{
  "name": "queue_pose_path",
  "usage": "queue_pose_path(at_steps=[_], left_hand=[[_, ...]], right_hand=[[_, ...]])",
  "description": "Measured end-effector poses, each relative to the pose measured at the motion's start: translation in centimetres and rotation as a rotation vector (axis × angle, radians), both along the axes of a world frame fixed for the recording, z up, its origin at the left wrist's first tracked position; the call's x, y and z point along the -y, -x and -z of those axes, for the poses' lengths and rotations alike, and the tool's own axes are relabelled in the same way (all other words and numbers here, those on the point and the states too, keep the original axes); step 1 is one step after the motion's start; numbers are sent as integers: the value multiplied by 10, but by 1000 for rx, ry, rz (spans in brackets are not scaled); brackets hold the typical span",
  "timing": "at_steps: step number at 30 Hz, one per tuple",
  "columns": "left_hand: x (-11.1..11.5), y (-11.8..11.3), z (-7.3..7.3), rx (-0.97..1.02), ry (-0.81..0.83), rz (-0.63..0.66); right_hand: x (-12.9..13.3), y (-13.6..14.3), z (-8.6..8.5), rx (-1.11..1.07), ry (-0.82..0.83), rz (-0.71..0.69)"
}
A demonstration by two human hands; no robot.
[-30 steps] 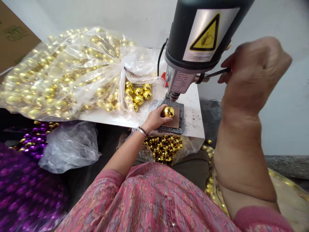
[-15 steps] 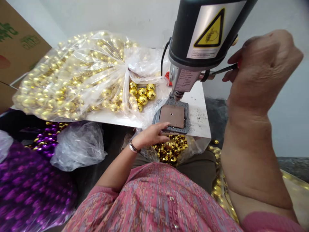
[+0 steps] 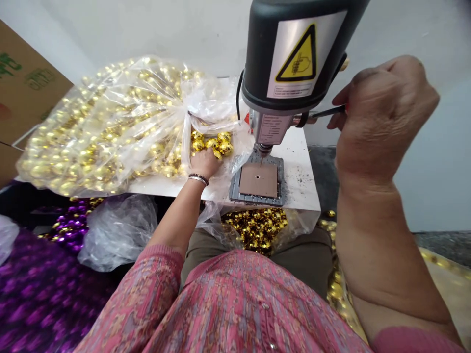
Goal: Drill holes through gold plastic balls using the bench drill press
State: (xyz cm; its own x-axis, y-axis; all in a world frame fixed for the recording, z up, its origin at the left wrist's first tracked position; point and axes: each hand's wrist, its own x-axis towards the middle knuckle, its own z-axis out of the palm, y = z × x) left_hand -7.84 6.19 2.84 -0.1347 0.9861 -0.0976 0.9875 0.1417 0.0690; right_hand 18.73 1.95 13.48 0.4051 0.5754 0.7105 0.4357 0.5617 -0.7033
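My right hand (image 3: 386, 113) is closed round the end of the black feed lever (image 3: 329, 112) of a small drill press (image 3: 285, 54). Among the shiny faceted gold balls (image 3: 224, 142) at the mouth of a clear plastic bag, my left hand (image 3: 206, 163) has its fingers curled down on a ball; its fingertips are mostly hidden. The drill bit (image 3: 261, 159) points down above a brown square plate (image 3: 258, 185) with a small hole in its middle. No ball sits on that plate, which lies on the grey drill base (image 3: 234, 191).
The big clear bag (image 3: 99, 122) of gold balls covers the white table's (image 3: 311, 191) left part. More gold balls (image 3: 257, 225) lie in plastic below its front edge. Purple balls (image 3: 44, 294) and crumpled plastic (image 3: 117, 230) are at left, beside a cardboard box (image 3: 29, 83).
My left hand has moved from beside the drill base up and left to the gold balls in the bag. A ball below it has dropped from sight. My right hand stays on the lever.
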Motion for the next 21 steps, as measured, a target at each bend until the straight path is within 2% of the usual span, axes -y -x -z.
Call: queue_pose_path(at_steps=[3,6,8,11,14,18,21], left_hand=[[12,5,5,172,-121,46],[27,12,10,555,-261,153],[37,13,15,827,-260,227],[48,2,24,1114,-140,261],[56,-17,27,1269,10,182],[67,-34,23,1423,225,60],[71,-36,22,1318,157,78]], right_hand=[[3,0,1,29,17,-7],[4,-1,3,55,11,-8],[2,-3,5,60,-3,-8],[0,-3,5,67,-12,2],[1,-2,2,96,1,7],[5,1,-3,118,32,14],[6,3,-5,118,55,19]])
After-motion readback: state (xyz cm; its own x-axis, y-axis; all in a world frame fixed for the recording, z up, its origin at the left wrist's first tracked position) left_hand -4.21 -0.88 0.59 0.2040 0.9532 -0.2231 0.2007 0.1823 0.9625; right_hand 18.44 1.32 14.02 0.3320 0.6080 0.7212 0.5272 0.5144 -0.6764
